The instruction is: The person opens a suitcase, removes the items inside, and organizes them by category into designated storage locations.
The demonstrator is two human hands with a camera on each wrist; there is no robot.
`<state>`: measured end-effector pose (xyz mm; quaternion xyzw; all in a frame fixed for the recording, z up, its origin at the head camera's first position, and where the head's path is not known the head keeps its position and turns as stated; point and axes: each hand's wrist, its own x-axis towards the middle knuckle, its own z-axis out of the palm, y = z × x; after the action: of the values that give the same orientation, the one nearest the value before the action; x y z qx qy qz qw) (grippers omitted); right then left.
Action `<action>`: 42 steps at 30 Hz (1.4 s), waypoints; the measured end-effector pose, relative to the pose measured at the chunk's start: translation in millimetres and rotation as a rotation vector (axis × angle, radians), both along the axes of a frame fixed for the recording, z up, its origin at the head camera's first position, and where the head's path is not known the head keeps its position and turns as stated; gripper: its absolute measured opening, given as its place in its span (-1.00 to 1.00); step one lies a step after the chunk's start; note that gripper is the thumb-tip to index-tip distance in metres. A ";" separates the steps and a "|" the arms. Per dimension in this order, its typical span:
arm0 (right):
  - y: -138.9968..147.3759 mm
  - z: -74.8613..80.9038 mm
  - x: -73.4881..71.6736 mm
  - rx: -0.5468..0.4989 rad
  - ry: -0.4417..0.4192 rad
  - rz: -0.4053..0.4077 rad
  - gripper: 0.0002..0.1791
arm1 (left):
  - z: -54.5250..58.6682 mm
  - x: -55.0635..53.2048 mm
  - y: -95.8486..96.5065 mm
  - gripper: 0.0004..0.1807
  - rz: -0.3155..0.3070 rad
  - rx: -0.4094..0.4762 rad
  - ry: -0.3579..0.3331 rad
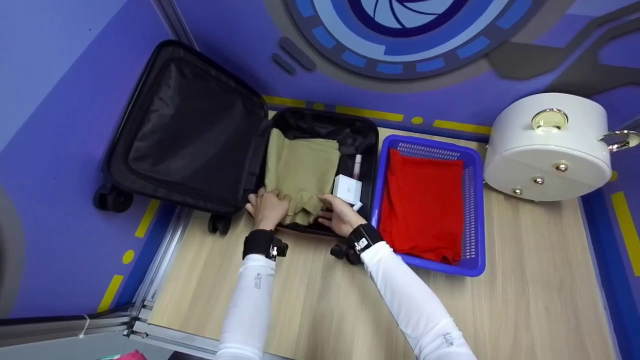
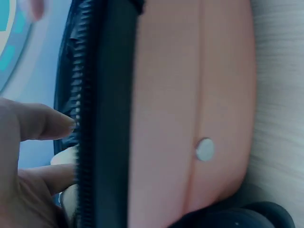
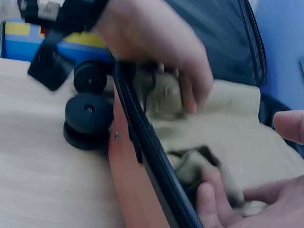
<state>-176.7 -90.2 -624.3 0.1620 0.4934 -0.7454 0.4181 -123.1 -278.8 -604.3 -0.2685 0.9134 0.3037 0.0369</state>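
A khaki folded cloth [image 1: 305,160] with a ribbed part [image 3: 164,97] lies in the lower half of an open suitcase [image 1: 357,131]. At its near left corner, my left hand [image 1: 268,207] presses down with bent fingers, just inside the zip edge. Over the near right corner is my right hand [image 1: 341,215]; its fingers touch a bunched fold [image 3: 190,166] beside the front wall, while the thumb [image 3: 290,126] stands apart. A white box [image 1: 347,189] and a slim pink-and-white tube [image 1: 357,166] lie along the cloth's right side, near the right hand.
The suitcase's black-lined lid [image 1: 195,130] leans back at the left. Close on the right stands a blue plastic basket [image 1: 477,220] with a red folded cloth [image 1: 425,205]. A white drum-shaped case [image 1: 547,150] sits farther right, against the patterned back wall.
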 end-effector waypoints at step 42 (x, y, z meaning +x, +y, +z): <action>60.5 62.0 4.2 0.307 0.782 -0.119 -0.41 | 76.5 22.8 37.5 -0.61 -0.146 0.449 0.638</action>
<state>-172.5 -29.8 -562.3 -0.0443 0.7099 -0.6913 0.1270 -100.3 -241.3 -527.8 -0.0805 0.8065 0.5606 -0.1696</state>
